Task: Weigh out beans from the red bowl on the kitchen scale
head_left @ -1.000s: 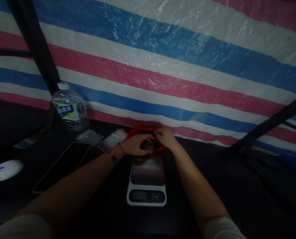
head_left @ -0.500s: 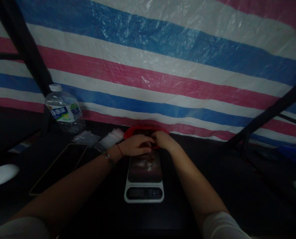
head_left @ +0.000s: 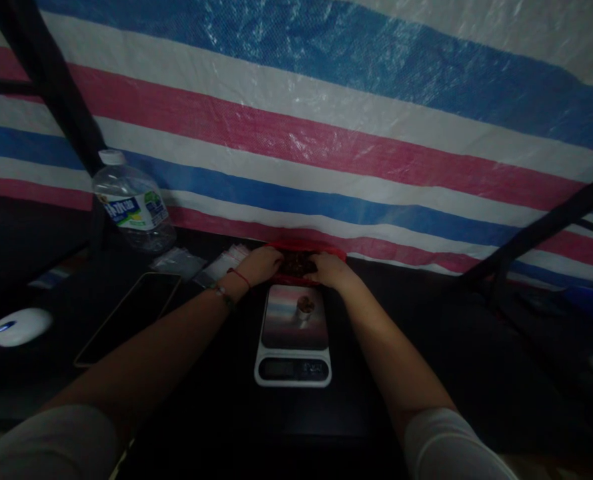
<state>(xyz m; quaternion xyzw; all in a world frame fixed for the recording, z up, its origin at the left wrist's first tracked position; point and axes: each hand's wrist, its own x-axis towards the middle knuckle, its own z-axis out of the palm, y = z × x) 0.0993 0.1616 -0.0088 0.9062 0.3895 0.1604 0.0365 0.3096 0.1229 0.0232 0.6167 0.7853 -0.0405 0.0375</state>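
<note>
Red container (head_left: 337,253): long axis left-to-right; hands (head_left: 330,270) at both ends (whether pinching rim, cannot tell).

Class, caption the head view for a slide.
Left hand and right hand at a red container of dark pieces, beyond a scale bearing a small cup.

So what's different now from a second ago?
The left hand has let go of the small cup, which now stands on the scale; a second ago that hand held it. The hand has moved away and left, to the left end of the red tray. The right hand stayed by the tray's right side. The bottle and phone stayed put.
</note>
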